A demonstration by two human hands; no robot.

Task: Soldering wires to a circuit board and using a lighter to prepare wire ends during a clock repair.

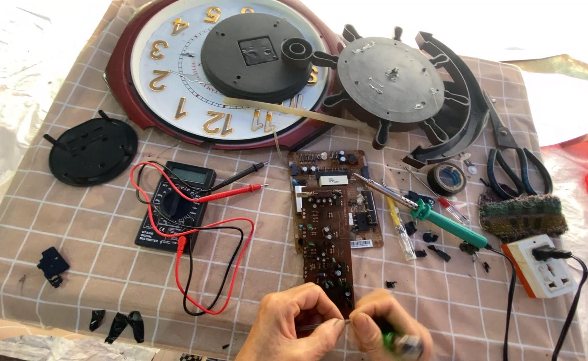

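Both hands meet just below the circuit board point(330, 227): left hand point(290, 327) pinches a thin metal tip, right hand point(391, 327) grips what's probably a green-handled screwdriver point(395, 342), steadying it.

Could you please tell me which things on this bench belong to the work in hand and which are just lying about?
In hand:
left hand
right hand
brown L-shaped circuit board
green-handled tool in the right hand

Lying about:
black multimeter with red and black leads
green-handled soldering iron
round white clock face
black scissors
white socket adaptor
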